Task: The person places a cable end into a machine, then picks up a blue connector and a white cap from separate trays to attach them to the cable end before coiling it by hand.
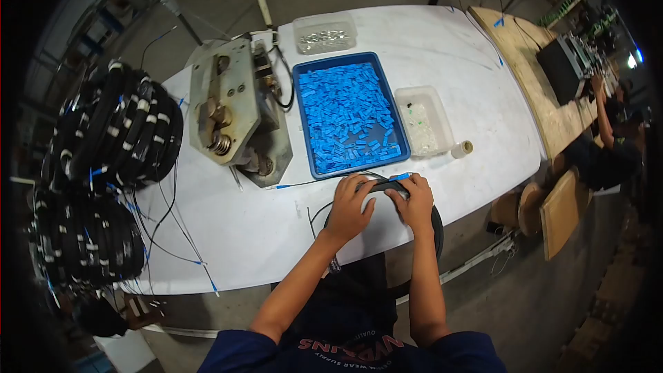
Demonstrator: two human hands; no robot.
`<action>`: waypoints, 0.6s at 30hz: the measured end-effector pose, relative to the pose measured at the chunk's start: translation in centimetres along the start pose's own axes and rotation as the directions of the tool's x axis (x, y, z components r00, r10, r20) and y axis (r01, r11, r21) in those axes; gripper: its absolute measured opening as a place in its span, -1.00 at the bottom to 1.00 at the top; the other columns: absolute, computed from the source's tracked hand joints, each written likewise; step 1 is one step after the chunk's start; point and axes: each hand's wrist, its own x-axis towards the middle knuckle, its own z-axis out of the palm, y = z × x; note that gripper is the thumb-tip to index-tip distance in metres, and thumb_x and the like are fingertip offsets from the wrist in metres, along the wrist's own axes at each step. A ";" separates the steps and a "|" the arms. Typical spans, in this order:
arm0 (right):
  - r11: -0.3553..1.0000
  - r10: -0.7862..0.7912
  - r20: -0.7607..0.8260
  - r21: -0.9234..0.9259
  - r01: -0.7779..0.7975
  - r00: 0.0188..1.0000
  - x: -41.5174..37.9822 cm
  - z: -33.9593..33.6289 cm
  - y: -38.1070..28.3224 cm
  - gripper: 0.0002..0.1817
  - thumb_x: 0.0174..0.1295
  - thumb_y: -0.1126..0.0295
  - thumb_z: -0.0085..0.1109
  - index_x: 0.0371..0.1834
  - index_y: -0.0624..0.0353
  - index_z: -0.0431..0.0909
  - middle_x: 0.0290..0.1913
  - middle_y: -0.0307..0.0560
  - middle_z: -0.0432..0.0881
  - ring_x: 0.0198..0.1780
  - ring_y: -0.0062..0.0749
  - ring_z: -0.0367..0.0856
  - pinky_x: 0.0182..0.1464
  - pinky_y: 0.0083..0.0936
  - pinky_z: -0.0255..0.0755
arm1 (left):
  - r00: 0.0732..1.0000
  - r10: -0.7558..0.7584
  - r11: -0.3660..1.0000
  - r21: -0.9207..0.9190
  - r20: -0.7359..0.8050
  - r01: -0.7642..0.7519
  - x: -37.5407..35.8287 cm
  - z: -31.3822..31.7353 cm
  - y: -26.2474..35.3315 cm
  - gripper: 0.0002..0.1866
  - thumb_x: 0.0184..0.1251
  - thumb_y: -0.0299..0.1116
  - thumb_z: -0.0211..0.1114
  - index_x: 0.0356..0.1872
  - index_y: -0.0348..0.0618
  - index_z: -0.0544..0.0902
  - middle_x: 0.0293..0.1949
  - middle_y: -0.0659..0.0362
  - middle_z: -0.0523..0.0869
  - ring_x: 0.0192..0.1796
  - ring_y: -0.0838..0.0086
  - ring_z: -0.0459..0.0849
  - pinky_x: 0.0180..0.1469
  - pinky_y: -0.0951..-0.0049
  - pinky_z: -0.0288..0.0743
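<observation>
Near the table's front edge, my left hand (351, 207) is closed around a coil of black cable (391, 186). My right hand (417, 202) grips the same coil further right, and its fingertips are at a small blue connector (400, 177) on the cable. A thin cable end with a blue tip (282, 186) sticks out left of my hands. The rest of the coil hangs over the table edge, partly hidden by my right forearm. Just beyond my hands lies a blue tray (298, 121) filled with small blue plastic pieces (345, 110).
A metal press (238, 107) stands left of the tray. Clear bins hold silvery parts (324, 40) and small pale pieces (423, 135). A small cylinder (462, 149) is nearby. Black cable coils (114, 128) are stacked at left. Another person (608, 131) works at the right.
</observation>
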 end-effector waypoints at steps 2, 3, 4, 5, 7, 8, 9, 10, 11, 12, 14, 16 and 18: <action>0.999 0.029 0.063 0.034 -0.032 0.998 -0.1 -0.1 -0.6 -0.66 0.00 0.21 0.53 -0.16 0.06 0.75 -0.22 -0.15 0.63 -0.13 -0.14 0.58 -0.08 -0.27 0.45 | 0.996 -0.092 0.991 0.099 -0.022 0.094 -2.1 -1.0 -0.4 -0.46 0.13 -0.43 0.43 0.19 -0.26 0.56 0.10 -0.07 0.53 0.20 0.00 0.49 0.29 0.07 0.34; 0.999 0.004 0.084 0.041 -0.007 0.996 -0.2 0.0 -1.0 -0.66 0.00 0.21 0.53 -0.16 0.06 0.75 -0.22 -0.15 0.63 -0.13 -0.14 0.58 -0.08 -0.27 0.45 | 0.993 -0.110 0.988 0.106 -0.049 0.115 -3.1 -1.4 -0.2 -0.46 0.13 -0.43 0.43 0.19 -0.26 0.56 0.10 -0.07 0.53 0.20 0.00 0.49 0.29 0.07 0.34; 0.998 0.005 0.103 0.064 -0.012 0.995 -0.4 0.3 -1.4 -0.66 -0.01 0.20 0.53 -0.16 0.06 0.75 -0.21 -0.14 0.63 -0.13 -0.14 0.58 -0.08 -0.27 0.45 | 0.981 -0.188 0.972 0.132 -0.056 0.194 -4.1 -1.7 0.0 -0.41 0.12 -0.41 0.44 0.24 -0.25 0.52 0.14 -0.08 0.50 0.22 -0.01 0.48 0.29 0.07 0.33; 0.996 0.007 0.127 0.088 -0.018 0.992 -0.7 0.6 -1.9 -0.65 -0.01 0.20 0.53 -0.17 0.06 0.75 -0.21 -0.13 0.64 -0.13 -0.13 0.58 -0.08 -0.27 0.45 | 0.961 -0.267 0.949 0.157 -0.065 0.274 -5.1 -2.1 0.2 -0.35 0.12 -0.39 0.45 0.30 -0.23 0.48 0.18 -0.10 0.47 0.24 -0.02 0.46 0.30 0.06 0.32; 0.994 -0.044 0.169 0.109 0.025 0.985 -1.1 1.1 -3.2 -0.65 -0.02 0.20 0.54 -0.17 0.07 0.75 -0.20 -0.11 0.64 -0.13 -0.13 0.57 -0.07 -0.27 0.45 | 0.940 -0.337 0.923 0.181 -0.054 0.341 -7.0 -3.0 0.3 -0.24 0.12 -0.34 0.47 0.38 -0.23 0.38 0.23 -0.12 0.42 0.28 -0.04 0.43 0.32 0.05 0.30; 0.994 -0.052 0.178 0.106 0.033 0.983 -1.2 1.5 -3.8 -0.65 -0.02 0.21 0.54 -0.16 0.07 0.75 -0.20 -0.10 0.64 -0.13 -0.13 0.57 -0.07 -0.27 0.45 | 0.934 -0.351 0.911 0.207 -0.062 0.356 -7.8 -3.4 0.5 -0.23 0.12 -0.33 0.47 0.39 -0.23 0.37 0.22 -0.11 0.43 0.28 -0.03 0.43 0.30 0.05 0.30; 0.994 -0.060 0.183 0.104 0.041 0.981 -1.3 1.9 -4.4 -0.65 -0.02 0.21 0.54 -0.16 0.07 0.75 -0.20 -0.09 0.64 -0.13 -0.12 0.57 -0.07 -0.27 0.45 | 0.929 -0.363 0.899 0.235 -0.068 0.369 -8.6 -3.9 0.6 -0.21 0.12 -0.32 0.46 0.40 -0.23 0.35 0.22 -0.11 0.43 0.28 -0.01 0.43 0.29 0.05 0.30; 0.993 -0.082 0.182 0.096 0.065 0.980 -1.2 2.2 -5.1 -0.65 -0.02 0.21 0.54 -0.15 0.05 0.75 -0.23 -0.10 0.63 -0.15 -0.12 0.56 -0.06 -0.26 0.45 | 0.918 -0.393 0.882 0.257 -0.063 0.395 -9.4 -4.3 0.5 -0.19 0.13 -0.30 0.47 0.42 -0.23 0.32 0.19 -0.08 0.44 0.24 0.02 0.42 0.25 0.06 0.31; 0.990 -0.106 0.195 0.107 0.087 0.975 -1.1 2.7 -5.5 -0.65 -0.02 0.21 0.54 -0.15 0.05 0.75 -0.23 -0.10 0.63 -0.15 -0.12 0.56 -0.06 -0.26 0.45 | 0.910 -0.404 0.873 0.260 -0.089 0.413 -10.2 -4.7 0.3 -0.19 0.13 -0.30 0.47 0.42 -0.23 0.32 0.19 -0.08 0.44 0.24 0.02 0.42 0.25 0.06 0.31; 0.989 -0.116 0.235 0.121 0.089 0.965 -1.0 3.1 -5.9 -0.63 -0.01 0.18 0.53 -0.13 0.02 0.76 -0.23 -0.12 0.61 -0.14 -0.13 0.55 -0.06 -0.25 0.43 | 0.892 -0.443 0.848 0.278 -0.095 0.451 -10.8 -5.1 0.1 -0.19 0.13 -0.28 0.47 0.42 -0.22 0.32 0.16 -0.05 0.45 0.22 0.04 0.41 0.24 0.07 0.30; 0.984 -0.145 0.276 0.141 0.109 0.950 -0.6 4.1 -6.8 -0.62 0.00 0.14 0.52 -0.11 -0.01 0.77 -0.23 -0.13 0.59 -0.12 -0.14 0.54 -0.06 -0.23 0.41 | 0.868 -0.482 0.817 0.296 -0.122 0.495 -11.8 -5.9 -0.3 -0.19 0.12 -0.26 0.47 0.42 -0.20 0.32 0.13 -0.03 0.47 0.19 0.06 0.40 0.22 0.09 0.28; 0.981 -0.188 0.366 0.029 0.191 0.911 -0.2 4.8 -8.7 -0.59 0.02 0.05 0.50 -0.07 -0.08 0.78 -0.21 -0.17 0.54 -0.09 -0.16 0.50 -0.05 -0.21 0.35 | 0.843 -0.502 0.805 0.253 -0.194 0.537 -12.5 -6.5 -0.3 -0.23 0.12 -0.26 0.46 0.37 -0.20 0.36 0.10 -0.02 0.47 0.16 0.05 0.38 0.20 0.05 0.24; 0.977 -0.209 0.381 0.040 0.209 0.901 -0.1 5.8 -9.2 -0.57 0.02 0.01 0.49 -0.06 -0.10 0.79 -0.20 -0.17 0.53 -0.08 -0.17 0.48 -0.05 -0.21 0.32 | 0.816 -0.510 0.798 0.205 -0.272 0.567 -13.0 -7.0 -0.4 -0.26 0.12 -0.27 0.46 0.34 -0.20 0.38 0.08 -0.02 0.47 0.14 0.05 0.37 0.18 0.06 0.23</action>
